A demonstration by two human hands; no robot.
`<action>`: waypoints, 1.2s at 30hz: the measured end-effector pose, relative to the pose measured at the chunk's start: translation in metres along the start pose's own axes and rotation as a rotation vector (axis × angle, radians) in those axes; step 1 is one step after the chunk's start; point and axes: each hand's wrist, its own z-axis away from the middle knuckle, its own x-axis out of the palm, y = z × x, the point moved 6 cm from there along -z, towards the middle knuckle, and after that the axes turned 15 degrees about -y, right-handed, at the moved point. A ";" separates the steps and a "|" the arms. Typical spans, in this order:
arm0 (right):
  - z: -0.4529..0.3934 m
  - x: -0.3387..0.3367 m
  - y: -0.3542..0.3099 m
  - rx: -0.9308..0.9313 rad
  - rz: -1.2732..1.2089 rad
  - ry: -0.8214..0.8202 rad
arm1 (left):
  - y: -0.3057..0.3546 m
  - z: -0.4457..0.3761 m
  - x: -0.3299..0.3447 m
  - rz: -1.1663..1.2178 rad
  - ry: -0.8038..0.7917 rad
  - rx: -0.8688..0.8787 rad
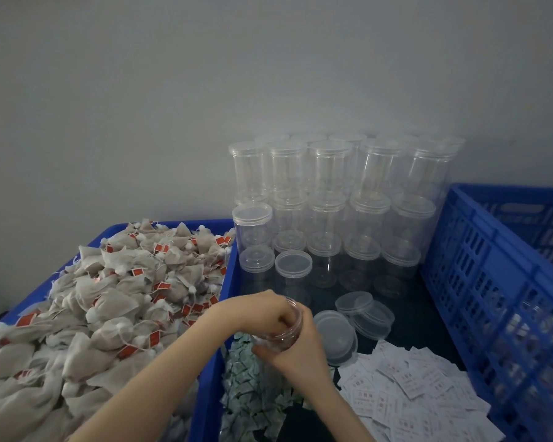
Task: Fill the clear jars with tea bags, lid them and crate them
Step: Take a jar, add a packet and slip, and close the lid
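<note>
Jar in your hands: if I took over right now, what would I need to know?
Right hand grips the open jar from the side.
Left hand has its fingers reaching into the jar's mouth; I cannot tell what they hold.
Tea bags fill the blue bin on the left.
Loose lids lie beside the jar; lidded empty jars are stacked behind.
Blue crate stands on the right.
Left: finish filling, lid, crate.

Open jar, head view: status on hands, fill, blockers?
Right hand grips open jar; left hand has fingers inside its mouth. Fill level hidden. Loose lids alongside, tea bags left. Nothing blocking.
</note>
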 end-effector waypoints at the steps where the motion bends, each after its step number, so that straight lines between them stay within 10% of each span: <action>1: 0.001 -0.005 0.001 0.002 -0.008 0.012 | 0.001 0.001 -0.005 0.047 0.060 0.030; 6: 0.010 -0.043 0.008 0.018 0.043 0.106 | -0.035 0.017 -0.037 0.299 0.601 -0.137; 13: 0.024 -0.082 0.023 0.039 0.044 0.218 | -0.052 -0.049 0.040 -0.110 -0.059 -0.483; 36: 0.036 -0.086 0.025 0.039 0.042 0.191 | -0.064 -0.065 0.022 -0.164 0.007 -0.493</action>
